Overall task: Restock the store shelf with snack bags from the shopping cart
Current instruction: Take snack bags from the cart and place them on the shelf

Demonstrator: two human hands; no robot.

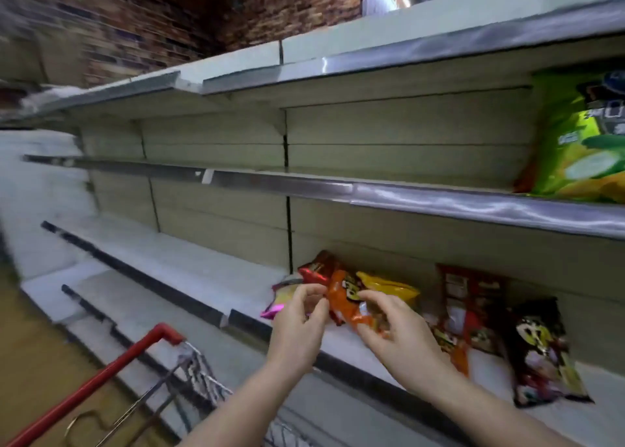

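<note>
Left hand: the left hand (297, 325) is at about 6 o'clock of the view, raised in front of the lower shelf; its fingers are curled and the thumb with the first fingers pinches the edge of the bags, near the pink-edged bag (279, 299)
Right hand: the right hand (394, 328) is at about 5 o'clock, just beside the left one; its fingers are bent and a little spread, and the thumb with the forefinger pinches the orange bag (341, 298)
Held bags: a bunch of snack bags is between the two hands, above the front of the lower shelf (189, 271); besides the orange one there are a red bag (316, 271) at 11 o'clock of it and a yellow bag (389, 286) at 2 o'clock; whether the bunch touches the shelf I cannot tell
Bags already on the shelf: a dark red bag (473, 308) leans on the back wall at 3 o'clock of the hands, and a black bag (541, 352) stands further to 4 o'clock
Middle shelf: a green bag (581, 135) stands at 2 o'clock of the view, on the middle shelf (304, 183)
Cart: the shopping cart (199, 372) with a red handle (101, 379) is at 7 o'clock, near the left forearm
Sharpness: the view is blurred, so the print on the bags cannot be read
</note>
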